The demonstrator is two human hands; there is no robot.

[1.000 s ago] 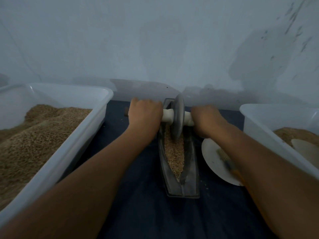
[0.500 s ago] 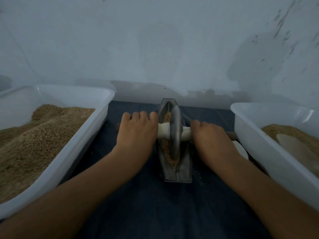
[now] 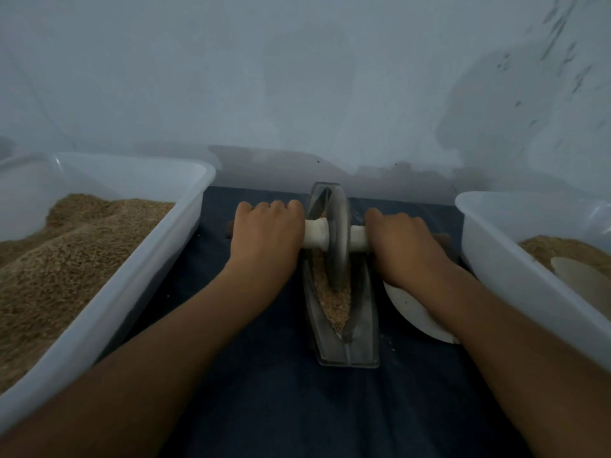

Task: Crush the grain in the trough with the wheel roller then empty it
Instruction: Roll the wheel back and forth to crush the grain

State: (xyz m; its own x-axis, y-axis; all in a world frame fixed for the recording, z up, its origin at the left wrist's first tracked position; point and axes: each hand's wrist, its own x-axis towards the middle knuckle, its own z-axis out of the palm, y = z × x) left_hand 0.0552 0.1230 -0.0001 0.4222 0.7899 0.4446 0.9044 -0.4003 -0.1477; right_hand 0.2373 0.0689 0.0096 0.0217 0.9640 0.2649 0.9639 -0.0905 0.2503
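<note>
Dark cloth (image 3: 264,408); grain tubs (image 3: 109,292) flank trough (image 3: 362,325); both hands (image 3: 267,239) clamped on roller (image 3: 339,236) handles.

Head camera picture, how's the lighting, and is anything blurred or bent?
Head view: dim, bluish light; soft shadows on the wall; the left tub rim bows from wide-angle distortion; forearms near the lens look soft; the wheel roller and trough stay fairly sharp; no glare.
</note>
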